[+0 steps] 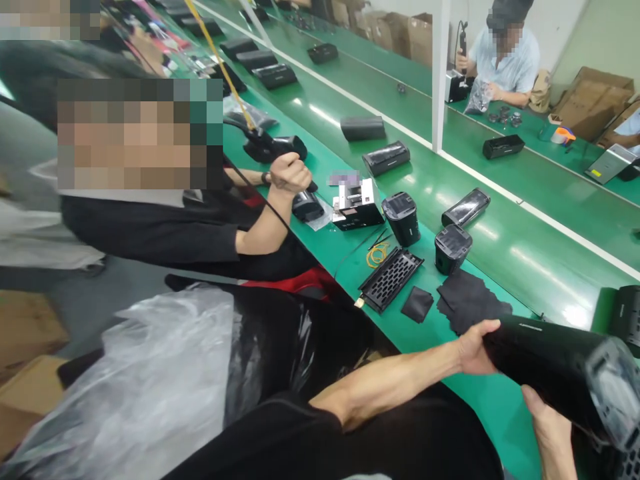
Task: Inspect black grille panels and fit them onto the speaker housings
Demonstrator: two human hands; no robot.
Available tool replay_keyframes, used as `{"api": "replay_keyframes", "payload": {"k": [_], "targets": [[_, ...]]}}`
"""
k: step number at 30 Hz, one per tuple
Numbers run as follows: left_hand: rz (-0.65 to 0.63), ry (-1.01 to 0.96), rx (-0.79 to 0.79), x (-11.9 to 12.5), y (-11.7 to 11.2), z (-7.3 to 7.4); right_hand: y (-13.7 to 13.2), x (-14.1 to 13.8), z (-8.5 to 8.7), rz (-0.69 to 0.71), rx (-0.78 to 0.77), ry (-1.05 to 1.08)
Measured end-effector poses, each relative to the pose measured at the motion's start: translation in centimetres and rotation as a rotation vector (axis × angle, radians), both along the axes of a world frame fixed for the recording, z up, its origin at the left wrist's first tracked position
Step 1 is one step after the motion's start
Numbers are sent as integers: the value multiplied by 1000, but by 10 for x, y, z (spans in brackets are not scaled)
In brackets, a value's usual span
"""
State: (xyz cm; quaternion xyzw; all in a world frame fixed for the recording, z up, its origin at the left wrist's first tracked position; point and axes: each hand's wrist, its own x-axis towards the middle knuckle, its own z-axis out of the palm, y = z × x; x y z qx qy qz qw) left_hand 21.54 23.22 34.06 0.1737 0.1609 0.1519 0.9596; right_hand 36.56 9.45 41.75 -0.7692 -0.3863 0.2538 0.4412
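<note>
A long black speaker housing [555, 363] lies across the near edge of the green bench [520, 253], its open grey end toward the camera at the lower right. My left hand [475, 347] grips its far end with the fingers wrapped over the top. My right hand [550, 420] cups the housing from underneath, thumb up against its side. Just beyond my left hand lie black cloth pieces [467, 300] and a small black square pad [417, 304].
A perforated black grille [390, 278], two upright black housings [403, 217] [451, 248], a yellow wire coil [377, 255] and a white fixture [356, 203] sit on the bench. A co-worker's hand [289, 175] holds a power screwdriver at left. Another person sits across the line.
</note>
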Motion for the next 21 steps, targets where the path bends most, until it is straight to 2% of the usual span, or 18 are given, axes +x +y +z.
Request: {"api": "replay_keyframes", "payload": {"k": [1,2,3,4,6,9,11,14,17,19,21], "targets": [[-89,37,25,-2,-2,-2,3,-1,1,-25,-2,-48],[-120,105,80,-7,0,-1,5,0,5,-41,-13,-115],[-88,186,164,-13,5,4,6,4,11,-32,-44,-197],[-26,251,269,-21,12,12,6,8,18,6,-95,-294],[73,233,527,-34,30,34,5,16,31,134,-213,-515],[25,167,1000,-39,45,63,6,17,43,296,-317,-734],[55,180,1160,-36,46,72,8,12,46,323,-307,-775],[106,193,1210,-37,43,74,8,5,44,342,-236,-823],[39,221,1239,-43,43,77,6,3,40,386,-178,-868],[15,256,1245,-45,43,80,6,2,38,402,-180,-866],[56,277,1231,-46,42,82,5,3,39,398,-198,-834]]}}
